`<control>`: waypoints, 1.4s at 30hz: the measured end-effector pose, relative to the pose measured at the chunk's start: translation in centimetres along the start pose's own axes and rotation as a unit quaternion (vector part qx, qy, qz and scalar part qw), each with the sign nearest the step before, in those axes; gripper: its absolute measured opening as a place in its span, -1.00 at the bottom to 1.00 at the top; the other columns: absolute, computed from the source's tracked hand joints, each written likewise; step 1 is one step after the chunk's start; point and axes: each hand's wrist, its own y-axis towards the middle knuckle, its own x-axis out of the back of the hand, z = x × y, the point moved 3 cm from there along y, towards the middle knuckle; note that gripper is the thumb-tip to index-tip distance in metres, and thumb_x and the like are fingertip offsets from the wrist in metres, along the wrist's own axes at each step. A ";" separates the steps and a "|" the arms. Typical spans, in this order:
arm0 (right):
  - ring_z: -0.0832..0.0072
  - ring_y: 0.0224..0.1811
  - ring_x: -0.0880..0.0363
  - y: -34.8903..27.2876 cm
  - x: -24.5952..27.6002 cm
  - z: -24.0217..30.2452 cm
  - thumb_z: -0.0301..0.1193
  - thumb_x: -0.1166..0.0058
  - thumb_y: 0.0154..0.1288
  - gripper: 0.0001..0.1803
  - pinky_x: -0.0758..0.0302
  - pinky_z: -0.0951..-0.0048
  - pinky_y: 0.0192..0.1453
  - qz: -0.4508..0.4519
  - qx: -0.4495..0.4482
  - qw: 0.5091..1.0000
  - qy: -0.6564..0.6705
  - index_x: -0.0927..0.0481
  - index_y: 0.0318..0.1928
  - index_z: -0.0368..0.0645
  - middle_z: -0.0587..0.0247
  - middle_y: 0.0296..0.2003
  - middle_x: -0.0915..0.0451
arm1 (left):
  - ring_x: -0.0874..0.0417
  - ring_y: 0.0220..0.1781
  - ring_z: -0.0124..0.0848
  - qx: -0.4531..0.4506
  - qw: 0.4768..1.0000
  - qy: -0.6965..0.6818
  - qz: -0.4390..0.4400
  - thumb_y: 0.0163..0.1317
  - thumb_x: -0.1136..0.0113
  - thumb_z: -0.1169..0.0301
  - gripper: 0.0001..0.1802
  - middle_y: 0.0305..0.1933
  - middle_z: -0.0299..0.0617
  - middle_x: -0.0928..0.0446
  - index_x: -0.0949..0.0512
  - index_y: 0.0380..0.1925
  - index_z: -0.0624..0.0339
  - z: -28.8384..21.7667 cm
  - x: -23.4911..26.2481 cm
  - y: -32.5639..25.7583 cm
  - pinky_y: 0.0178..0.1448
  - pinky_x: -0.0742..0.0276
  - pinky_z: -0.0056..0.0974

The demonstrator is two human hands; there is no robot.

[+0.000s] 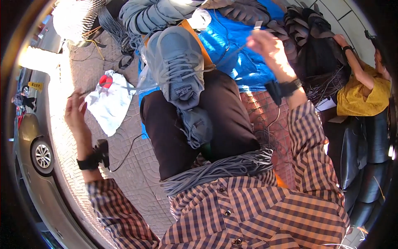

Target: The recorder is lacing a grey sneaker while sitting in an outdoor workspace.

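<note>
A grey sneaker (180,54) rests at my knees, its laces threaded through the eyelets. A second grey sneaker (197,128) lies between my thighs, partly hidden in shadow. My right hand (267,43), raised to the right of the upper shoe, is closed on a flat grey shoelace (232,54) that stretches from it; a pale end sticks up past the fingers. Out to the left, my left hand (76,112) has its fingers pinched on a thin strand running toward the shoe. A bundle of grey laces (215,168) lies across my lap.
More grey sneakers (155,16) and hanging laces (112,27) are at the far left. A white cloth or bag (112,106) lies on the paving. Dark curved pieces (244,10) are heaped on blue sheeting (244,68). A person in yellow (365,95) sits at the right; a car (37,166) stands left.
</note>
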 end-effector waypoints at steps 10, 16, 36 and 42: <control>0.25 -0.37 -0.65 -3.6 -11.6 7.2 -0.33 -0.12 0.13 -0.77 -0.52 0.36 -0.22 0.175 -0.098 0.976 -0.088 -0.67 -0.31 -0.23 0.06 -0.43 -0.65 | -0.55 -0.14 -0.40 -0.085 0.923 -0.044 0.372 0.31 0.06 0.57 -0.89 -0.06 -0.06 -0.45 -0.45 -0.31 0.39 -4.9 -17.6 -15.1 0.03 -0.43 -0.32; 0.20 -0.37 -0.66 -3.4 -11.0 6.8 -0.31 -0.13 0.11 -0.77 -0.52 0.30 -0.23 0.174 -0.087 0.978 -0.081 -0.68 -0.35 -0.22 0.01 -0.45 -0.64 | -0.48 -0.08 -0.43 -0.033 0.913 -0.088 0.397 0.37 0.13 0.54 -0.83 0.06 -0.09 -0.37 -0.42 -0.18 0.44 -3.7 -20.2 -15.6 0.04 -0.38 -0.38; 0.39 -0.43 -0.65 -2.3 -10.9 8.4 -0.31 -0.11 0.07 -0.77 -0.49 0.41 -0.31 0.262 -0.081 0.940 -0.201 -0.69 -0.38 -0.21 0.12 -0.50 -0.65 | -0.50 0.08 -0.35 -0.004 0.912 -0.105 0.395 0.37 0.12 0.52 -0.80 0.23 -0.05 -0.28 -0.46 -0.42 0.30 -3.8 -20.3 -16.0 0.14 -0.36 -0.33; 0.22 -0.43 -0.61 -1.2 -11.3 6.7 -0.32 -0.07 0.02 -0.79 -0.49 0.28 -0.30 0.289 -0.081 0.943 -0.145 -0.67 -0.44 -0.19 0.07 -0.51 -0.62 | -0.51 0.07 -0.37 -0.007 0.916 -0.102 0.388 0.37 0.11 0.52 -0.81 0.23 -0.06 -0.28 -0.46 -0.41 0.31 -4.1 -20.5 -16.2 0.12 -0.37 -0.33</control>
